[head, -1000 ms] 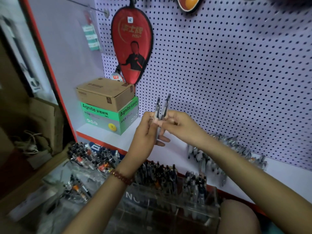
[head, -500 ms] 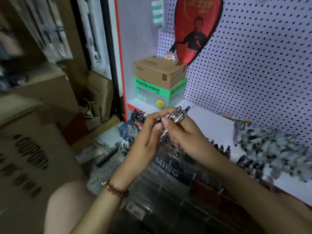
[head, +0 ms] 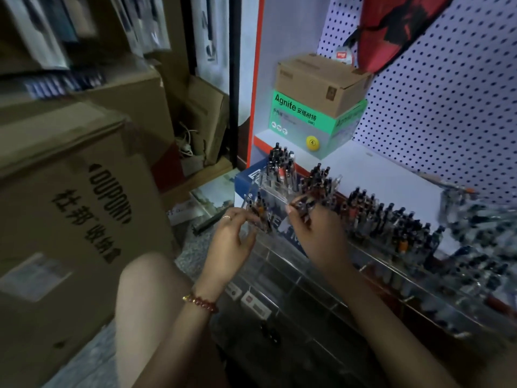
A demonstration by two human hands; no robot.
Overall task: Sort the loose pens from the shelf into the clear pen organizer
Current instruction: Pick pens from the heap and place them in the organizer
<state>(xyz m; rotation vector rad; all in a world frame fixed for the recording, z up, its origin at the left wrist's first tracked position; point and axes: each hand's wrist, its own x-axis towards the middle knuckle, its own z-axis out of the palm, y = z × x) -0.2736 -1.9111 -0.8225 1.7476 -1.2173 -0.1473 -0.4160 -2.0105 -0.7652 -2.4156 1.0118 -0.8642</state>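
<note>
Sorting looked well along: sorted pens (head: 386, 219) filled much of the clear pen organizer (head: 282, 264), but a heap of loose pens (head: 481, 219) lay on the shelf (head: 377, 175). Your right hand (head: 321, 242) pinched a small bunch (head: 303, 205) over its left end. Whether your left hand (head: 232, 242) gripped anything was unclear.

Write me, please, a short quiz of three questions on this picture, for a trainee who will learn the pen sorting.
1. True or false: the brown carton sits on top of the green box.
2. Which wrist wears the beaded bracelet? A) left B) right C) both
3. Fill in: the right hand pinches a few ___ over the clear organizer.
Key: 1 true; 2 A; 3 pens.
</note>
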